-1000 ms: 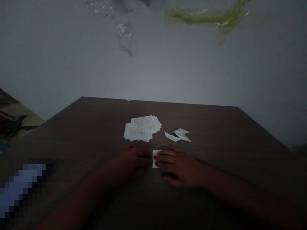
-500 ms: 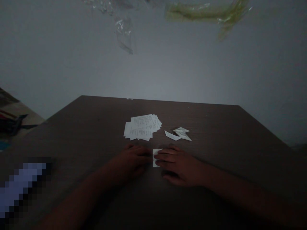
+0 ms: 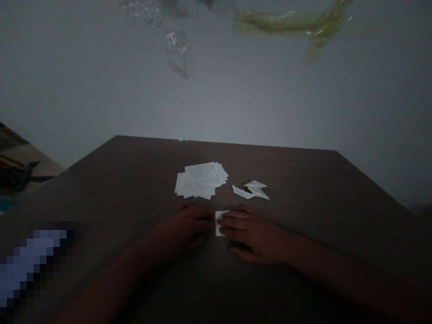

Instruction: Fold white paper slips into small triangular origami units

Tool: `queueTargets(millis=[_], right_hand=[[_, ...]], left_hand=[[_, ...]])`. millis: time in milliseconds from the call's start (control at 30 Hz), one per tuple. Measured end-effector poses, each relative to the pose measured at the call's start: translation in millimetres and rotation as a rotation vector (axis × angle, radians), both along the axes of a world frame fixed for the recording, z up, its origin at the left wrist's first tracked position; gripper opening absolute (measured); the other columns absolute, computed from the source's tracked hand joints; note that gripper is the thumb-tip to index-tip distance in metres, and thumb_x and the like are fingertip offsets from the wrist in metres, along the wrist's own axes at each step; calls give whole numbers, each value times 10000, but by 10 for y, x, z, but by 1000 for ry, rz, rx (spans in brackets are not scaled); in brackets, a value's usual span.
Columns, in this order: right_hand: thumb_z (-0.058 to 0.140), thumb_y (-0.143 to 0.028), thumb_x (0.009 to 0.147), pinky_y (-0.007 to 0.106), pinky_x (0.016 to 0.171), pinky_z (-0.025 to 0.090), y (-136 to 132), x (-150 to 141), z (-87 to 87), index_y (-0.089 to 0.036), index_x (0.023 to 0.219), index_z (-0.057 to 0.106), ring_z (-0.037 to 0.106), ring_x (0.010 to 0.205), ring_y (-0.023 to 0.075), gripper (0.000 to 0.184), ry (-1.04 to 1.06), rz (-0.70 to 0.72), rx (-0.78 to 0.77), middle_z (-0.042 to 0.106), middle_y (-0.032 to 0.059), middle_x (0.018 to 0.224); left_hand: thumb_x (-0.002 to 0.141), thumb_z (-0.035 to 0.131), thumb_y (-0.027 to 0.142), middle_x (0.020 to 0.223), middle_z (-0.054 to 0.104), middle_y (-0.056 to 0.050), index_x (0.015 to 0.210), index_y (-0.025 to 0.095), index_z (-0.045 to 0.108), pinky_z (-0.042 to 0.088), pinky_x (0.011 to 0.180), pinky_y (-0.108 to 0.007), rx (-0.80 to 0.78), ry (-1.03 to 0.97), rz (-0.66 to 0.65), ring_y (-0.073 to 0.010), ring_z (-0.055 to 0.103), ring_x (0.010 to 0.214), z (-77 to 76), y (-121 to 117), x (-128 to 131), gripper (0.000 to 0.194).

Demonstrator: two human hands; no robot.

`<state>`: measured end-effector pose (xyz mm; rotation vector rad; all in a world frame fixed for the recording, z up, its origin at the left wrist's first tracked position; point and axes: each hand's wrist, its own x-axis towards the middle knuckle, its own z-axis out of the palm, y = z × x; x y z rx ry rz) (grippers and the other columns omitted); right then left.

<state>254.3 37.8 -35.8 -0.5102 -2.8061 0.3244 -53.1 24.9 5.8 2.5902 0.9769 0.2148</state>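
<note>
A small white piece of paper [image 3: 218, 230] lies flat on the dark table in front of me, its right part covered. Across it rest the outstretched fingers of my right hand [image 3: 256, 236], which is open with the thumb apart. My left hand [image 3: 185, 227] lies palm down at the paper's left edge; its fingers reach toward the paper and it grips nothing I can see. Beyond the hands is a loose stack of printed paper sheets [image 3: 199, 180]. Right of the stack sit several folded paper pieces [image 3: 243, 192], slim and pointed.
The dark wooden table [image 3: 303, 180] meets a pale wall [image 3: 216, 103] at its far edge. A blurred-out bluish rectangle [image 3: 33, 256] is at the left. Yellow tape [image 3: 276, 22] and clear plastic [image 3: 177, 51] hang on the wall. Dark items [image 3: 16, 175] stand beyond the table's left side.
</note>
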Motion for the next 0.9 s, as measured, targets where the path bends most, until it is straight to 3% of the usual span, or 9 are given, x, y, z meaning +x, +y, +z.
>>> queueTargets(millis=[167,300,433,733,900], right_hand=[[662,-361,1167,629,1284,513,-2,-6,31,-128,1551,724,647,1562,384,454,-10,19,-2,752,215,1611],[669,-349,1164,620,1286,514,-7,-9,44,-142,1572,717,646,1563,376,460,-8,5,3,738,201,1638],[683,-354,1158,608,1284,516,-9,-12,33,-153,1585,715,658,1551,368,473,-4,5,6,737,197,1641],[671,-368,1166,593,1309,497,-13,-5,37,-154,1559,733,633,1580,354,451,-19,-10,-8,742,200,1632],[705,-355,1150,609,1288,508,-9,-14,30,-148,1557,734,637,1564,365,458,2,-2,10,735,207,1635]], left_hand=[[1074,694,105,1372,840,-64,1170,251,836,513,1211,-544,-10,-13,49,-319,779,1304,-77,13,68,226],[1105,716,202,1308,832,-75,1182,246,822,554,1149,-545,-33,-49,171,-338,769,1268,-123,-12,181,139],[1091,761,241,1308,820,-95,1226,244,808,557,1125,-569,-44,-45,254,-360,748,1280,-147,-27,253,143],[1007,809,189,1338,804,-85,1235,267,800,552,1149,-590,-66,-49,267,-363,734,1313,-159,1,214,241],[1005,802,176,1476,778,-109,1343,271,790,532,1194,-598,-30,-49,241,-383,697,1418,-181,-15,212,352]])
